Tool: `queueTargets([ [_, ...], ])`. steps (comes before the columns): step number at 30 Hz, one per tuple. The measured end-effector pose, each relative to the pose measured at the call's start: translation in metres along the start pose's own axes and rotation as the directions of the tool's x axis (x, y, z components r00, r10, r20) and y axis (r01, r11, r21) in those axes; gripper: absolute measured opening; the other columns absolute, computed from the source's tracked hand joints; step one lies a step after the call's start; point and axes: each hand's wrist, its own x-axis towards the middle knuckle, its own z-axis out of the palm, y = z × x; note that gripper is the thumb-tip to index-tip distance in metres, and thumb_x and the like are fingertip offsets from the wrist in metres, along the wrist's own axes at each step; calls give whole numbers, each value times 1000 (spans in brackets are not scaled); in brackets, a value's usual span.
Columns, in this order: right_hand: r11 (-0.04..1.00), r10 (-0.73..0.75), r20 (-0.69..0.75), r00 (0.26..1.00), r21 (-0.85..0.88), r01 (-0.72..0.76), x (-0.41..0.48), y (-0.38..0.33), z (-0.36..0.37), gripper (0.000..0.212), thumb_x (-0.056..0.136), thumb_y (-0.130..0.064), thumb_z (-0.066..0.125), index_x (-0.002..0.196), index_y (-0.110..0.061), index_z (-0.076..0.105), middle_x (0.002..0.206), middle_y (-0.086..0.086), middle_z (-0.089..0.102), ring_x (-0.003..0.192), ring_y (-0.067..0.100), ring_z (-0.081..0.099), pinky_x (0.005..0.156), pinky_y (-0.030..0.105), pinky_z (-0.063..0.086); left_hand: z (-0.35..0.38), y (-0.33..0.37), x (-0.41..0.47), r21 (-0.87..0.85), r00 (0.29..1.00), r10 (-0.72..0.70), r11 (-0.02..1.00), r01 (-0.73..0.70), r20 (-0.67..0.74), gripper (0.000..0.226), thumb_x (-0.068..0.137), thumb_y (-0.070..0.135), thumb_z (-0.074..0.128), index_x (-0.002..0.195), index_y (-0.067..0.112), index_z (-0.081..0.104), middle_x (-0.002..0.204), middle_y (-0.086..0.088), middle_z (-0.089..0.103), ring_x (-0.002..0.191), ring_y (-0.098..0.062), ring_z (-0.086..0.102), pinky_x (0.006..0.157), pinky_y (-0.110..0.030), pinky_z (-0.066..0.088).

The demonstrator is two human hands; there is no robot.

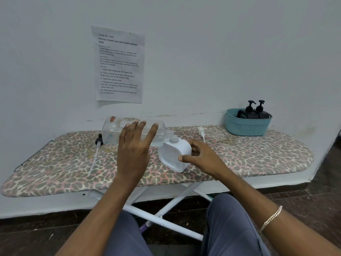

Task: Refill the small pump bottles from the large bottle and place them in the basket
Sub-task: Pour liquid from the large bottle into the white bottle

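Observation:
My left hand (pixel 135 145) grips a large clear bottle (pixel 114 130), held on its side above the board with its open neck over the mouth of a small white bottle (pixel 175 154). A little clear liquid lies in the large bottle's lower side. My right hand (pixel 201 156) holds the white bottle, which stands tilted on the ironing board (pixel 258 154) without its pump. A white pump head (pixel 202 133) with its tube lies just behind it. Two black pump bottles (pixel 252 112) stand in the teal basket (pixel 247 126) at the back right.
A black pump cap with a long white tube (pixel 96 152) lies on the board to the left. A printed sheet (pixel 119 64) is stuck to the wall behind. The board's white legs (pixel 166 209) cross in front of my knees.

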Motion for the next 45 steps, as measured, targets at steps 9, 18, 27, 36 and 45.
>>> queueTargets([
  [9,1000,-3,1,1000,0,3,0,0,0,49,82,-35,87,126,-27,65,118,-10,76,107,10,74,98,44,60,0,0,0,9,1000,3,1000,-3,6,80,76,-19,57,147,16,59,139,-20,61,134,-42,54,118,-53,33],
  [18,1000,-3,-2,1000,2,3,0,-1,0,48,83,-32,87,126,-26,65,117,-9,76,106,8,74,97,43,61,0,0,1,10,1000,4,1000,-4,2,82,74,-20,57,148,16,59,138,-20,61,134,-42,53,118,-53,33],
  [27,1000,-4,-2,1000,-2,4,-1,-1,0,50,80,-37,88,124,-29,65,116,-10,76,106,9,74,97,45,61,-1,0,0,14,1000,8,1000,-8,0,81,75,-18,54,147,17,60,138,-20,62,133,-43,54,118,-54,34],
  [36,1000,-6,-3,1000,3,6,-2,-3,0,48,83,-31,88,125,-26,66,115,-9,77,104,8,74,96,44,61,-1,0,1,17,1000,11,1000,-11,-5,80,76,-17,53,148,17,59,139,-21,61,134,-43,54,118,-54,33],
  [45,1000,-9,-5,1000,2,9,-2,-3,0,49,82,-32,88,126,-26,66,116,-9,76,105,9,74,96,44,62,-1,0,1,15,1000,12,1000,-12,-13,82,73,-20,55,147,16,60,138,-21,62,133,-43,54,118,-52,32],
])
